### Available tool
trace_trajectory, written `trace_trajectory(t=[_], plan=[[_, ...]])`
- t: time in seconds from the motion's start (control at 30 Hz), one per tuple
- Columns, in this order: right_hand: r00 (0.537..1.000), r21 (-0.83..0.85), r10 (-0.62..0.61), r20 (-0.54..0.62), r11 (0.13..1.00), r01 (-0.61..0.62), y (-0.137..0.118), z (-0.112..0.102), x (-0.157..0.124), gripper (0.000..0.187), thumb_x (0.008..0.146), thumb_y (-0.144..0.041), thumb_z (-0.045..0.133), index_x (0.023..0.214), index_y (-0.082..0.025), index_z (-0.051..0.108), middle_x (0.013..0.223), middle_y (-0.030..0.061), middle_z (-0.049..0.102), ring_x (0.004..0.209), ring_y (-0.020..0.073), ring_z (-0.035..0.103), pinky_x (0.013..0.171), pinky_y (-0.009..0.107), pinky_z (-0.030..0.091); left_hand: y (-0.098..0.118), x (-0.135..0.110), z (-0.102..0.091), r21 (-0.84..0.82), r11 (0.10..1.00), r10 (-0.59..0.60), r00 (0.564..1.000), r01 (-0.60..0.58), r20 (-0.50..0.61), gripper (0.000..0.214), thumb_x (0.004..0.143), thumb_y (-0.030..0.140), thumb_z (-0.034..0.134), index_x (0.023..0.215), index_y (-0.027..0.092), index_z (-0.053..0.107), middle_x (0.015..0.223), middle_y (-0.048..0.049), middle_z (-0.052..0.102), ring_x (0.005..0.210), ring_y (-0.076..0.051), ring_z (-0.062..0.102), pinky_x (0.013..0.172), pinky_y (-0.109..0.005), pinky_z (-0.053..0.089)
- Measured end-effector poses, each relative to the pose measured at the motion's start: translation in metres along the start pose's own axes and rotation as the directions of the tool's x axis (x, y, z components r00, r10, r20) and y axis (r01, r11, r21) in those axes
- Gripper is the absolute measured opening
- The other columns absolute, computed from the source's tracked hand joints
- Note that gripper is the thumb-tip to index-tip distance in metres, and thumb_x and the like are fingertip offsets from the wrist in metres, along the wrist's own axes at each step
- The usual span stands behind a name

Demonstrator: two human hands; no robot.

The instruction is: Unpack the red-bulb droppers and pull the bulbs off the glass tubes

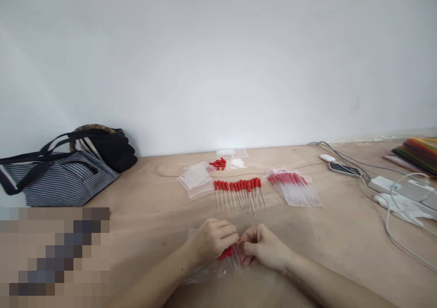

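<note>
forearms [162,271] nearest; left hand [215,239], right hand [264,249]: grip narrow, both pinching clear bag [223,270]

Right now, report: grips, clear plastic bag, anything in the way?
Left grip and right grip both on clear plastic bag. Red bulb tops inside, partly hidden. Row of thin red-topped droppers beyond; nothing seen blocking.

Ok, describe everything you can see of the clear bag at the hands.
The clear bag looks like thin, shiny, wrinkled plastic. It lies low over the brown tabletop, on the near side of the row of red-topped droppers. Bright red bulbs show, apparently through it. The left hand covers part of it, and both it and the right hand seem to pinch its right edge. Whether it is sealed is hidden.
</note>
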State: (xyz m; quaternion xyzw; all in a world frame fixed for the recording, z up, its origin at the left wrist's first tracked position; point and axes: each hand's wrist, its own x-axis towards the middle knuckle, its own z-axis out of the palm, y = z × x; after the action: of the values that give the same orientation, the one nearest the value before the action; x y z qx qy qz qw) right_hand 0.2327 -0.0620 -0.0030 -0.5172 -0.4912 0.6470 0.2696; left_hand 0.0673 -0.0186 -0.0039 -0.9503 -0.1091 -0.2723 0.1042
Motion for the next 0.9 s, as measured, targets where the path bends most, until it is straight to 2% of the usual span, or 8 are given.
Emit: trace_trajectory(t=[0.17,0.23,0.37,0.47,0.53,0.7,0.8,0.9], plan=[[0.999,-0.034,-0.031,0.030,0.999,0.032,0.002,-0.002,0.000,0.011,0.060,-0.017,0.049,0.063,-0.013,0.059,0.050,-0.0027,0.057,0.044,0.0070,0.054,0.039,0.015,0.035,-0.010,0.000,-0.010,-0.253,0.965,-0.075,0.997,0.072,-0.003,0.022,0.088,0.016,0.037,0.082,0.015,0.058,0.083,-0.0045,0.062,0.072,-0.011,0.053,0.064,-0.020,0.042],[0.998,-0.036,-0.048,0.036,0.998,0.050,0.003,-0.004,-0.001,0.013,0.062,-0.025,0.054,0.066,-0.013,0.058,0.048,-0.0034,0.055,0.041,0.0076,0.053,0.037,0.015,0.034,-0.014,-0.001,-0.015,-0.260,0.964,-0.066,0.998,0.064,0.000,0.021,0.087,0.014,0.039,0.086,0.016,0.059,0.086,-0.0052,0.062,0.074,-0.011,0.052,0.067,-0.022,0.042],[0.997,-0.046,-0.051,0.050,0.998,0.053,0.004,-0.002,-0.001,0.029,0.065,-0.043,0.056,0.058,-0.015,0.051,0.042,-0.0046,0.050,0.035,0.0072,0.049,0.032,0.015,0.029,-0.015,-0.002,-0.016,-0.245,0.968,-0.053,0.999,0.049,-0.012,0.018,0.085,0.013,0.043,0.087,0.017,0.060,0.085,-0.0042,0.064,0.075,-0.012,0.052,0.068,-0.024,0.042],[0.998,-0.091,-0.037,0.056,0.995,0.042,0.002,0.001,0.001,0.028,0.065,-0.038,0.057,0.051,-0.016,0.047,0.034,-0.0075,0.041,0.028,0.0053,0.041,0.028,0.015,0.022,-0.013,-0.003,-0.012,-0.251,0.966,-0.064,0.998,0.063,0.003,0.014,0.085,0.018,0.045,0.087,0.017,0.060,0.085,-0.0044,0.064,0.074,-0.012,0.053,0.068,-0.024,0.042],[0.999,-0.091,-0.034,0.021,0.995,0.036,0.000,0.003,0.002,0.027,0.065,-0.033,0.057,0.047,-0.016,0.045,0.032,-0.0087,0.038,0.026,0.0035,0.034,0.027,0.016,0.019,-0.012,-0.002,-0.012,-0.245,0.967,-0.063,0.998,0.063,0.008,0.017,0.086,0.018,0.044,0.091,0.017,0.060,0.087,-0.0052,0.064,0.075,-0.012,0.053,0.068,-0.025,0.042],[0.999,-0.045,-0.016,-0.032,0.999,0.015,-0.003,0.002,0.001,0.023,0.056,-0.032,0.067,0.049,-0.015,0.053,0.037,-0.0083,0.043,0.028,0.0013,0.026,0.028,0.017,0.017,-0.013,0.006,-0.015,-0.263,0.964,-0.006,0.997,0.026,0.076,0.020,0.085,0.014,0.041,0.090,0.017,0.060,0.093,-0.0049,0.064,0.080,-0.014,0.052,0.072,-0.026,0.042],[0.998,-0.001,-0.017,-0.059,1.000,0.017,-0.003,0.003,0.000,0.028,0.048,-0.034,0.073,0.048,-0.014,0.054,0.039,-0.0067,0.047,0.031,0.0015,0.028,0.031,0.018,0.017,-0.014,0.011,-0.017,-0.299,0.954,0.016,0.993,0.019,0.115,0.019,0.086,0.015,0.042,0.084,0.018,0.061,0.087,-0.0027,0.065,0.077,-0.013,0.051,0.070,-0.025,0.042],[0.998,0.044,-0.023,-0.061,0.999,0.025,0.000,0.004,0.000,0.031,0.041,-0.035,0.076,0.046,-0.014,0.054,0.040,-0.0053,0.050,0.033,0.0023,0.031,0.034,0.019,0.020,-0.015,0.015,-0.017,-0.317,0.948,0.043,0.993,-0.006,0.108,0.021,0.086,0.015,0.042,0.076,0.019,0.061,0.083,-0.0003,0.066,0.074,-0.013,0.050,0.069,-0.024,0.040]])
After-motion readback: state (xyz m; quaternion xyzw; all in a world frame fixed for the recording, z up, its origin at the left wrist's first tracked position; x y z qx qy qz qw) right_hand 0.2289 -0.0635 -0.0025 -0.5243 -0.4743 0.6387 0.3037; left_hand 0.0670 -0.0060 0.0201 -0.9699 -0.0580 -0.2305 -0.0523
